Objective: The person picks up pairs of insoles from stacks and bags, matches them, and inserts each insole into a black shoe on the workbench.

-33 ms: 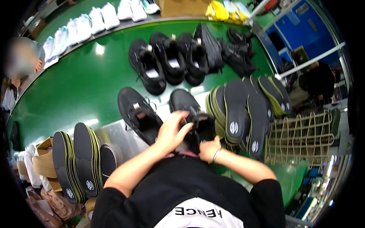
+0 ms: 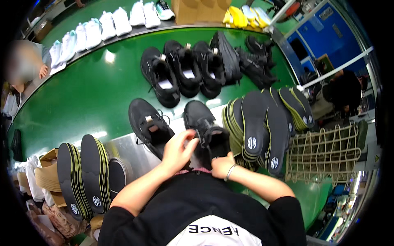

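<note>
A black lace-up sneaker (image 2: 198, 115) lies in front of me, toe pointing away and heel toward my body. My left hand (image 2: 177, 151) is at its left side near the laces, finger and thumb bent together against the upper. At the heel, my right hand (image 2: 223, 165) grips the collar, fingers closed. The inside of the shoe is dark, and part of its left side is covered by my left hand. Just left stands a second black sneaker (image 2: 141, 112), untouched, with a pale tab on its tongue.
Stacked dark insoles (image 2: 252, 119) with yellow-green edges rise at the right, beside a wire basket (image 2: 322, 153). More insole stacks (image 2: 92, 164) stand at the left. Several black shoes (image 2: 158, 74) line the green table's far side. White shoes (image 2: 121, 20) stand behind; a person's hand (image 2: 43, 70) shows far left.
My left hand has drawn slightly left and back from the sneaker's tongue, its fingers closer together. My right hand stays at the heel. The whole view has shifted a little.
</note>
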